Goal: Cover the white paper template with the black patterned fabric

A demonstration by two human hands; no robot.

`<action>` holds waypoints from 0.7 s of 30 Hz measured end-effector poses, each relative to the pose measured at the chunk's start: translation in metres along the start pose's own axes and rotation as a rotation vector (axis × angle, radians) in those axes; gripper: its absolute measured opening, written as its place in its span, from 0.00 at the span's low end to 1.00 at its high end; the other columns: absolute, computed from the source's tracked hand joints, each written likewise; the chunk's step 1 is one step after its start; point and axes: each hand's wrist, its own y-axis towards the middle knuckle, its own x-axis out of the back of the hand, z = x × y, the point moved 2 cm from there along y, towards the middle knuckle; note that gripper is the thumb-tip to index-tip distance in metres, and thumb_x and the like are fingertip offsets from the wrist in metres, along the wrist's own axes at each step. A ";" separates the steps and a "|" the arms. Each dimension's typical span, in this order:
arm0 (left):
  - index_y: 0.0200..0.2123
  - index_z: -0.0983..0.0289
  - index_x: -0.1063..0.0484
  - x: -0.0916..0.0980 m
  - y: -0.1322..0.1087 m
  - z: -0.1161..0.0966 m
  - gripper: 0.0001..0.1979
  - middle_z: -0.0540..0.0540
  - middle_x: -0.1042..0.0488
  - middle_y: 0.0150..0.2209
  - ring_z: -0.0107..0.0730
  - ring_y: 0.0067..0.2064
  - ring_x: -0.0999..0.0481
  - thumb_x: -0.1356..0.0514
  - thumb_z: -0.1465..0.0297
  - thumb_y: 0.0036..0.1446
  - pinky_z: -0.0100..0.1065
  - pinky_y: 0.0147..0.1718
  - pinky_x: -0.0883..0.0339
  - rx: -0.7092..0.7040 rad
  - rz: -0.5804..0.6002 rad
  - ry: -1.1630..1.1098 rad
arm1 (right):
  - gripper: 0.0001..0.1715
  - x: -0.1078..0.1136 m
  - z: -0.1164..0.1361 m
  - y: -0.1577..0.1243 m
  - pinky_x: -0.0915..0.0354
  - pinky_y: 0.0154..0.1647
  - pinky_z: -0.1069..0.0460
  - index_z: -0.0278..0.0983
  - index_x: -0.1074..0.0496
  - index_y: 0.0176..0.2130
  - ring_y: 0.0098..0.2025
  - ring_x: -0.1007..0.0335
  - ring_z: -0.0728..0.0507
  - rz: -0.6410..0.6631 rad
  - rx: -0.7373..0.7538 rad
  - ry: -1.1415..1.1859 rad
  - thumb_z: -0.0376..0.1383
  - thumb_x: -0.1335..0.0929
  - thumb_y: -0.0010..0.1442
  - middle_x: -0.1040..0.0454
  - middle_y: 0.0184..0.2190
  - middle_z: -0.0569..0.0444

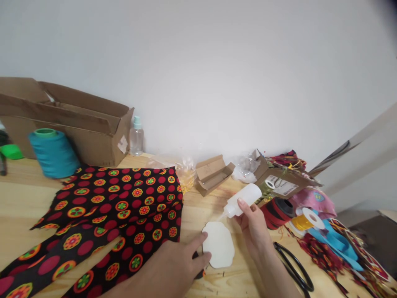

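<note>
My right hand [252, 225] is closed around a white squeeze bottle [243, 200], tilted so its nozzle points down and left at a flat white scalloped piece [218, 244] on the wooden table [198, 211]. My left hand [176, 260] lies on the table with fingers stretched out, its fingertips pressing the left edge of the white piece. The hand also rests on the edge of a black fabric with red and orange circles [118, 211], which spreads to the left.
A teal thread cone [53, 152] and an open cardboard box [71, 120] stand at the back left, with a small clear bottle [136, 136] beside them. A small cardboard box [213, 174], ribbon spools [305, 219], fabric scraps and black scissors [294, 267] crowd the right.
</note>
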 end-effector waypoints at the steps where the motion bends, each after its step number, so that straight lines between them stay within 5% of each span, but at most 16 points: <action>1: 0.53 0.58 0.39 0.000 0.000 0.000 0.26 0.62 0.44 0.60 0.42 0.39 0.24 0.44 0.73 0.47 0.36 0.28 0.31 -0.001 -0.002 0.000 | 0.19 -0.001 0.000 -0.001 0.29 0.27 0.55 0.34 0.30 0.30 0.26 0.27 0.48 0.011 -0.031 0.028 0.38 0.24 0.38 0.23 0.25 0.56; 14: 0.51 0.59 0.38 0.004 0.001 0.000 0.25 0.57 0.40 0.58 0.36 0.39 0.24 0.46 0.76 0.48 0.31 0.30 0.31 -0.014 -0.069 -0.034 | 0.12 -0.013 0.011 -0.010 0.31 0.24 0.57 0.35 0.31 0.31 0.25 0.29 0.49 0.143 -0.314 0.330 0.32 0.28 0.43 0.24 0.26 0.55; 16: 0.52 0.61 0.38 0.003 0.001 0.001 0.25 0.56 0.39 0.57 0.35 0.41 0.25 0.47 0.76 0.48 0.30 0.33 0.31 -0.032 -0.072 -0.038 | 0.12 -0.012 0.013 -0.011 0.33 0.23 0.57 0.35 0.31 0.31 0.25 0.30 0.49 0.161 -0.235 0.253 0.33 0.28 0.43 0.25 0.27 0.54; 21: 0.54 0.64 0.41 -0.001 0.000 0.000 0.26 0.57 0.41 0.58 0.37 0.47 0.29 0.49 0.77 0.49 0.32 0.36 0.32 -0.064 -0.079 -0.052 | 0.18 -0.015 0.014 -0.018 0.34 0.31 0.54 0.37 0.31 0.36 0.34 0.31 0.46 0.163 0.260 -0.189 0.33 0.26 0.42 0.26 0.33 0.54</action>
